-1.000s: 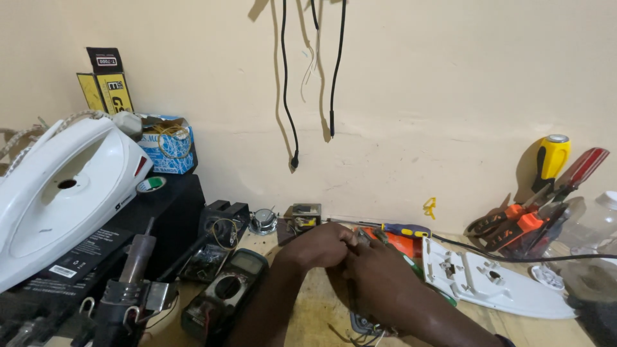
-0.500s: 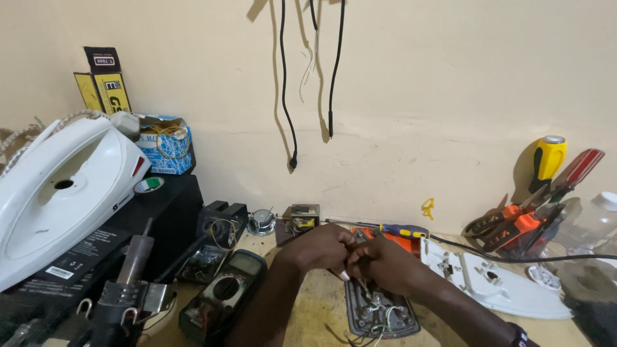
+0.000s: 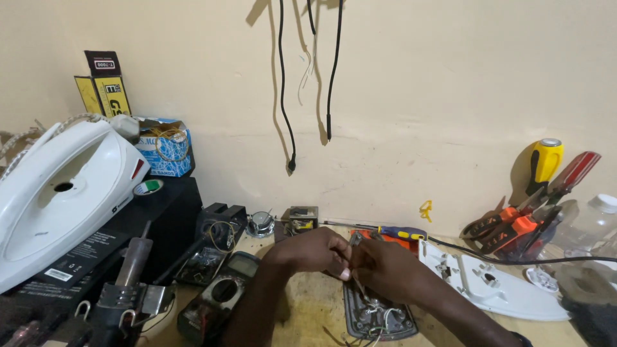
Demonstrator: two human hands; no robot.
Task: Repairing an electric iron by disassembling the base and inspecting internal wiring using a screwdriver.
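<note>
Two hands, left hand (image 3: 315,252), right hand (image 3: 384,268), one metal soleplate (image 3: 378,316), one multimeter (image 3: 222,299)

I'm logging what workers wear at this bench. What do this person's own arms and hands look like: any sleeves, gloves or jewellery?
Both forearms are bare, with no sleeves in view. The left hand and the right hand wear no gloves, and no rings show on the fingers. A dark edge at the right wrist, at the picture's bottom, may be a band or cuff; I cannot tell which.

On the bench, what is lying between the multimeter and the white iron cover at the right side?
In the head view, both hands lie there: left hand and right hand, meeting over the grey soleplate with loose wires, between multimeter and white cover.
</note>
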